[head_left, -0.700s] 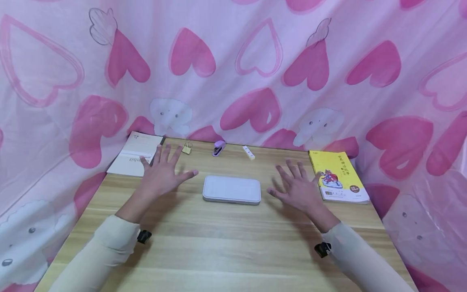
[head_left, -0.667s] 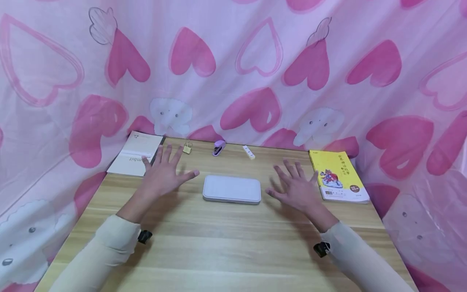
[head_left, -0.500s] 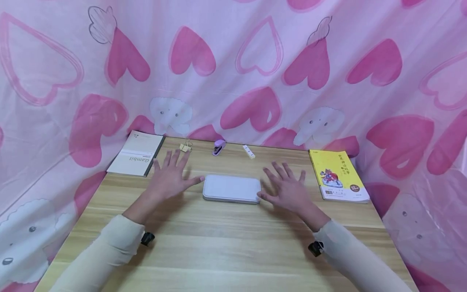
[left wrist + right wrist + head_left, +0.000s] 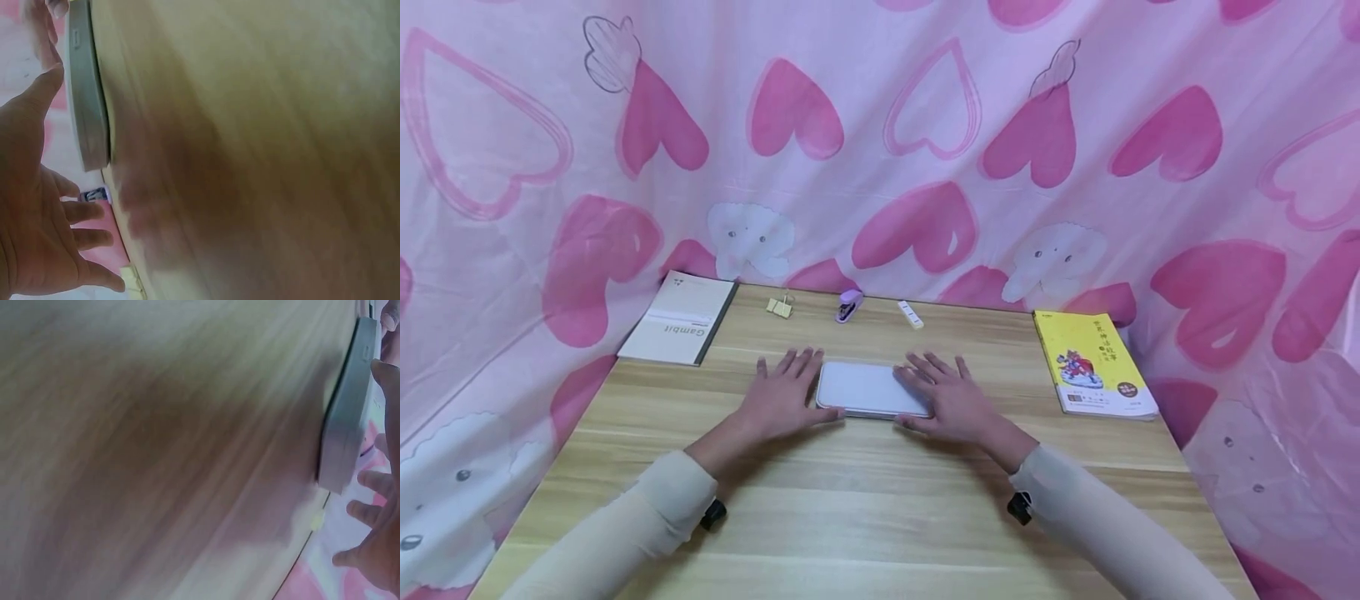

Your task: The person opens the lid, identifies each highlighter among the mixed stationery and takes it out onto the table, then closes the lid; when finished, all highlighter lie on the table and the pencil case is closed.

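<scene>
A flat white rectangular case with rounded corners (image 4: pixel 865 388) lies on the table in front of the person. At its left end is the left hand (image 4: pixel 781 400), fingers spread and thumb stretched along the front left corner. The right hand (image 4: pixel 955 404) reaches over the right end, fingers extended above the top and hiding that part. In the left wrist view, the case's grey side (image 4: pixel 90 106) stands beside the left hand (image 4: pixel 37 231). The right wrist view shows the right hand (image 4: pixel 381 550) by the opposite end of the case (image 4: pixel 347 425). Whether either hand touches it, I cannot tell.
On the wooden table (image 4: pixel 865 517), a notebook (image 4: pixel 677 321) lies back left and a yellow book (image 4: pixel 1093 362) right. Along the back edge are a gold binder clip (image 4: pixel 780 307), a purple stapler (image 4: pixel 848 306) and a small white strip (image 4: pixel 912 314). A pink curtain hangs behind.
Both hands have moved inward and nearer the person, from either side of the case to its two ends. The right fingers now overlap its top. The case has stayed put.
</scene>
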Available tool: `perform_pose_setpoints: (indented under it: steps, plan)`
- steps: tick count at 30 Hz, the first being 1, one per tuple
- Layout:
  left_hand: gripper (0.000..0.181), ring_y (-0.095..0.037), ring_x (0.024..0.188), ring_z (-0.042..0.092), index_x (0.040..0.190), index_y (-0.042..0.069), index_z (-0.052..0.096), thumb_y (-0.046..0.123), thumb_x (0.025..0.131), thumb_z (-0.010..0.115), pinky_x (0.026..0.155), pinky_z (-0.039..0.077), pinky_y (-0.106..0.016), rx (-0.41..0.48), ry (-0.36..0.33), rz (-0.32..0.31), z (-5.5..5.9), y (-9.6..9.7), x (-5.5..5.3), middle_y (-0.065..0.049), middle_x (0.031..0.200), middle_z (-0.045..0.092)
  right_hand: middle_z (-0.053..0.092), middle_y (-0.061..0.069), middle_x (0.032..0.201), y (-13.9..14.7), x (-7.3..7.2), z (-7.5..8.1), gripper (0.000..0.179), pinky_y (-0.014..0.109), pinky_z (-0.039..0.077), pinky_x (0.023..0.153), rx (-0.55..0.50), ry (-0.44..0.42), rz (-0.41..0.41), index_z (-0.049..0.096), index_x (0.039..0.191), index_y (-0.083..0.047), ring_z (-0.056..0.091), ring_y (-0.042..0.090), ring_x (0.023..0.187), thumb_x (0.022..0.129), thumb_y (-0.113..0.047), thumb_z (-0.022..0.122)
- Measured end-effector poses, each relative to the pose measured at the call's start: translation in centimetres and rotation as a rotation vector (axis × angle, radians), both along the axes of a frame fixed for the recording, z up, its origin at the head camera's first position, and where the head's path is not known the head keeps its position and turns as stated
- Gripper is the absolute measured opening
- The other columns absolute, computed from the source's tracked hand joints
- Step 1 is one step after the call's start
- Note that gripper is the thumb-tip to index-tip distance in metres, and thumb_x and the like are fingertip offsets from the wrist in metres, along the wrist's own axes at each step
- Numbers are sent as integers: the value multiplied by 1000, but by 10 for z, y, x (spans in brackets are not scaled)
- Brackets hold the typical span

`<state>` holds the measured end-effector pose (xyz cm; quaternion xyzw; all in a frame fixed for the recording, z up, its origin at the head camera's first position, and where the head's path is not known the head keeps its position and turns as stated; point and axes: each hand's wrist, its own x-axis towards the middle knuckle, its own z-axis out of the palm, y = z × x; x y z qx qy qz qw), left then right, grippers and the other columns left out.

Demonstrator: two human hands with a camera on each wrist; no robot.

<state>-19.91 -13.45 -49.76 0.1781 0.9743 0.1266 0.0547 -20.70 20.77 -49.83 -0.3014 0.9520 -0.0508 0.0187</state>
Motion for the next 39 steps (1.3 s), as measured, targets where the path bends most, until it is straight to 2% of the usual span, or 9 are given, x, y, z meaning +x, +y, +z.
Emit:
perform_pose_setpoints:
  steps: [6, 13, 19, 22, 26, 29, 35, 39]
  plan:
    - [103, -47, 169, 28, 176, 30, 32, 86, 94, 60, 128, 14, -86, 4, -5, -60, -5, 8, 3, -16, 181, 34, 28, 2, 185, -9, 1, -7, 86, 71, 26, 134, -9, -73, 55, 30, 175, -40, 29, 36, 171, 103, -79, 54]
    - [100, -47, 162, 41, 176, 25, 34, 74, 96, 71, 130, 18, -83, 26, 17, -76, -8, 13, 4, -23, 173, 44, 28, 1, 185, -13, -4, -12, 79, 64, 32, 135, -13, -56, 100, 31, 175, -40, 32, 33, 170, 107, -73, 54]
    - [85, -45, 152, 53, 173, 37, 39, 67, 101, 71, 130, 24, -80, 18, 41, -99, -8, 14, 2, -25, 163, 52, 26, -2, 186, -13, -5, -10, 73, 61, 30, 136, -17, -45, 160, 32, 174, -43, 29, 32, 171, 109, -67, 56]
    - [83, -45, 150, 54, 173, 42, 36, 66, 102, 70, 130, 32, -75, 18, 22, -103, -9, 15, 1, -26, 163, 50, 25, -3, 186, -13, -5, -9, 72, 62, 30, 136, -17, -36, 175, 33, 174, -42, 29, 31, 171, 110, -65, 57]
    - [81, -45, 148, 55, 173, 43, 36, 63, 103, 71, 118, 52, -68, 42, -2, -93, -10, 17, 1, -28, 165, 47, 27, -1, 185, -12, -5, -7, 71, 63, 31, 136, -19, -29, 187, 35, 174, -40, 30, 32, 171, 110, -62, 58]
    - [84, -42, 145, 57, 174, 36, 37, 60, 102, 74, 111, 58, -63, 68, -13, -78, -9, 18, 1, -28, 164, 48, 27, 0, 185, -13, -5, -6, 70, 63, 31, 136, -19, -39, 191, 35, 174, -40, 31, 32, 171, 111, -62, 57]
    - [102, -37, 148, 56, 175, 9, 32, 58, 99, 80, 118, 56, -55, 92, -25, -30, -9, 22, 0, -25, 166, 49, 26, -1, 185, -13, -6, -4, 70, 62, 31, 136, -11, -56, 188, 35, 174, -39, 31, 31, 171, 111, -62, 57]
    - [106, -37, 150, 55, 174, 4, 31, 58, 97, 81, 120, 54, -54, 91, -33, -10, -9, 23, -2, -24, 167, 49, 26, -2, 185, -13, -7, -4, 70, 61, 31, 136, -12, -59, 187, 35, 174, -39, 31, 31, 171, 111, -62, 57]
